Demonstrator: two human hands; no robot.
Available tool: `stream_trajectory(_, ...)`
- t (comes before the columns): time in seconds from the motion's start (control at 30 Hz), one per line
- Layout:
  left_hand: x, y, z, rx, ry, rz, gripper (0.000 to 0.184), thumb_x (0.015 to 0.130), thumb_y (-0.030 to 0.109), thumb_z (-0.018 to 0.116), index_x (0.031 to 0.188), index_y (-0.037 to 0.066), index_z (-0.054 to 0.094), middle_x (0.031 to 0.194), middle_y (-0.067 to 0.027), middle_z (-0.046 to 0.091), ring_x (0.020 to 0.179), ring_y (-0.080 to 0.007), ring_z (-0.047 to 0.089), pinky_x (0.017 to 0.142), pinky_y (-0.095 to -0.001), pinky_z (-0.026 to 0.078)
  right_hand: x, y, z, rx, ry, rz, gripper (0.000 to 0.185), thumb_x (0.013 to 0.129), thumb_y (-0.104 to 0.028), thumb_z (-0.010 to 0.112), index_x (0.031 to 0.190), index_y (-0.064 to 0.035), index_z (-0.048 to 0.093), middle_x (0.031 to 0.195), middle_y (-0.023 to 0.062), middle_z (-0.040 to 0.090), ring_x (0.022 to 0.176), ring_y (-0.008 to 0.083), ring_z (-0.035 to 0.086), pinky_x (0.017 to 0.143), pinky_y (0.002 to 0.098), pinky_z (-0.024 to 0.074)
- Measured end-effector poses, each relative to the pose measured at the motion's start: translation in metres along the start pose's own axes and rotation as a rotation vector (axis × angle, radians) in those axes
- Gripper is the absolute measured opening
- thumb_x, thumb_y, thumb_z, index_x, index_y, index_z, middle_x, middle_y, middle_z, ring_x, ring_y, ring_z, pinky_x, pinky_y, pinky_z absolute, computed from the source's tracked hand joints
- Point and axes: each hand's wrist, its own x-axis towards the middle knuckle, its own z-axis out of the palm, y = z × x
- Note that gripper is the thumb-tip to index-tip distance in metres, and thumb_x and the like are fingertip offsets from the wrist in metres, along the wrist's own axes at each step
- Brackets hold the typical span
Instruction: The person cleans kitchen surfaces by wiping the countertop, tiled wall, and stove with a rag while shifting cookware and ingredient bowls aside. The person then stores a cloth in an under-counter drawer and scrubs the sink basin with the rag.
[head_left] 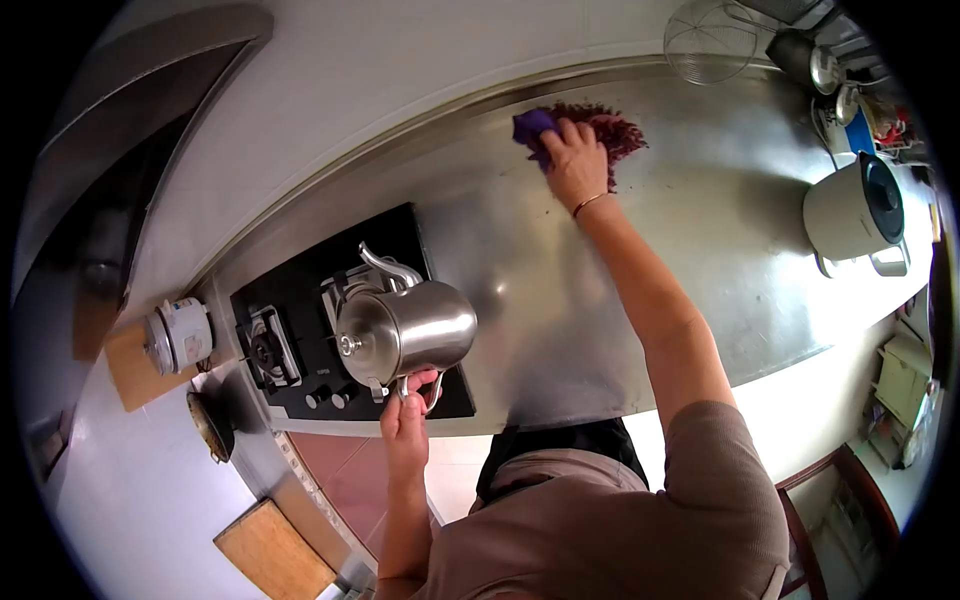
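Observation:
My left hand (406, 418) is closed round the handle of a shiny steel kettle (432, 328). The kettle has its lid on and its spout points toward the back wall. It is over the right side of a black gas stove (310, 345); whether it rests there or is lifted, I cannot tell. My right hand (578, 165) is stretched far across the metal counter (530, 260), its fingers pressed on a purple cloth (535, 130). A shaggy dark-red piece (615, 135) spreads out beneath and beside that hand, against the counter top.
At the right of the counter stands a white appliance with a dark lid (855, 210). A wire strainer (710, 42) and pots fill the back right corner. To the left are a rice cooker (183, 335), a wok (210, 425) and a wooden board (275, 550).

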Motion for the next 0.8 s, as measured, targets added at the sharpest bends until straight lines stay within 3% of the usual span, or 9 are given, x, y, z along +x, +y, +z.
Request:
stream_trajectory(0.17,0.031,0.009,0.015,-0.062,-0.041,0.089,0.03,0.095,0.019,0.037,0.088,-0.006,0.052,0.115,-0.0178,0.052,0.095,-0.0179,0.052,0.083,-0.0313,0.046,-0.067,-0.017,-0.02,0.046,-0.083,-0.233,0.018,0.072,-0.017,0.055,0.089,-0.017,0.058,0.107,0.0059,0.053,0.099,0.0268,0.049,0.068,0.0384,0.0439)
stream_trajectory(0.3,0.071,0.016,0.041,-0.016,-0.12,0.123,0.032,0.094,0.019,0.039,0.106,-0.007,0.053,0.112,-0.0101,0.053,0.073,-0.008,0.041,0.078,-0.0266,0.045,-0.12,-0.026,-0.049,0.12,-0.28,-0.424,0.018,0.071,-0.021,0.055,0.088,-0.0186,0.058,0.112,0.0032,0.052,0.102,0.022,0.048,0.073,0.0357,0.0428)
stream_trajectory(0.37,0.093,0.014,0.051,0.067,-0.167,0.134,0.03,0.094,0.017,0.038,0.108,-0.003,0.055,0.11,-0.0045,0.055,0.073,-0.0069,0.04,0.074,-0.0225,0.041,-0.116,-0.015,-0.052,0.171,-0.279,-0.489,0.019,0.073,-0.021,0.054,0.091,-0.019,0.058,0.112,0.0032,0.052,0.104,0.0222,0.047,0.077,0.0373,0.0414)
stream_trajectory(0.43,0.113,0.018,0.076,0.095,-0.159,0.094,0.028,0.093,0.015,0.039,0.108,-0.001,0.057,0.108,-0.0024,0.056,0.074,-0.0068,0.041,0.071,-0.0215,0.039,-0.09,0.011,-0.044,0.061,-0.223,-0.469,0.02,0.074,-0.02,0.053,0.093,-0.0191,0.057,0.113,0.0034,0.052,0.105,0.0228,0.046,0.08,0.0406,0.04)
stream_trajectory(0.57,0.148,0.02,0.121,0.214,-0.229,0.2,0.025,0.09,0.01,0.042,0.105,0.0,0.06,0.1,-0.001,0.058,0.072,-0.0069,0.044,0.067,-0.0204,0.038,-0.021,0.081,-0.043,-0.096,-0.117,-0.197,0.024,0.074,-0.016,0.053,0.098,-0.0193,0.057,0.113,0.0033,0.052,0.109,0.0238,0.046,0.082,0.0468,0.0371)
stream_trajectory(0.63,0.158,0.021,0.143,0.335,-0.269,0.197,0.031,0.094,0.021,0.041,0.108,0.0,0.059,0.101,-0.0025,0.058,0.08,-0.0072,0.047,0.074,-0.0227,0.04,-0.005,0.117,-0.051,-0.172,-0.124,-0.139,0.029,0.074,-0.011,0.053,0.101,-0.0193,0.057,0.114,0.0026,0.052,0.114,0.0234,0.044,0.091,0.0514,0.0327)
stream_trajectory(0.7,0.167,0.019,0.163,0.324,-0.278,0.201,0.03,0.094,0.021,0.041,0.108,0.001,0.059,0.096,-0.0011,0.058,0.078,-0.0071,0.046,0.072,-0.0219,0.039,0.004,0.15,-0.061,-0.292,-0.149,-0.058,0.032,0.073,-0.01,0.054,0.104,-0.0205,0.056,0.12,0.0014,0.05,0.118,0.0225,0.041,0.097,0.0559,0.0257)
stream_trajectory(0.8,0.181,0.012,0.186,0.283,-0.29,0.227,0.025,0.092,0.016,0.043,0.105,0.002,0.059,0.087,-0.0008,0.057,0.073,-0.008,0.046,0.068,-0.0219,0.039,0.009,0.197,-0.084,-0.34,-0.188,0.112,0.038,0.074,-0.011,0.055,0.11,-0.022,0.052,0.128,0.0001,0.044,0.122,0.0205,0.037,0.096,0.063,0.0216)
